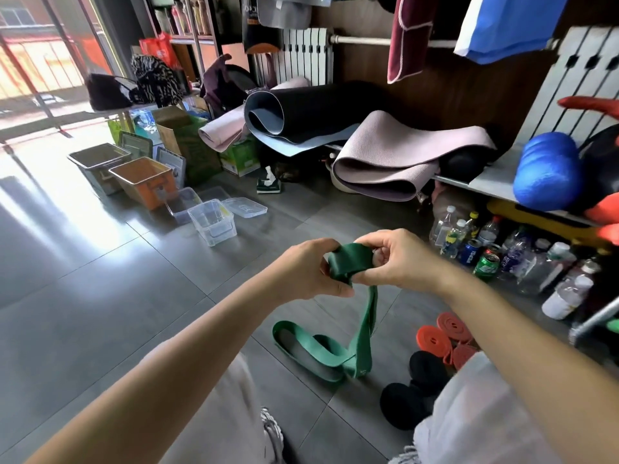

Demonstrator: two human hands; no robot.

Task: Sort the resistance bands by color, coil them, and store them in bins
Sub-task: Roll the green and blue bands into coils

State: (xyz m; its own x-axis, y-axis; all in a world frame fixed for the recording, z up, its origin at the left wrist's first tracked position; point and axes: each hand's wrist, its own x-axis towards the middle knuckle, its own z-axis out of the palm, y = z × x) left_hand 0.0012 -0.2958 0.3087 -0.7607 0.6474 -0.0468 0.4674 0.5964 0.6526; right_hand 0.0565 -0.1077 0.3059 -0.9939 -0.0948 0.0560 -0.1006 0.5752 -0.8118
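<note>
Left hand [310, 269] and right hand [393, 259] both pinching the green band [348, 262] with curled fingers, its tail lying on the floor [134, 296], red coils [445, 339] near right, clear bin [212, 222] far left

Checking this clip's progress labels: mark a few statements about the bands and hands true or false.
1. Both the left hand and the right hand grip the green band. True.
2. The green band is fully coiled. False: most of it trails loose on the floor.
3. The red bands lie coiled on the floor. True.
4. The black bands sit in a bin. False: they lie on the floor beside the red bands.
</note>
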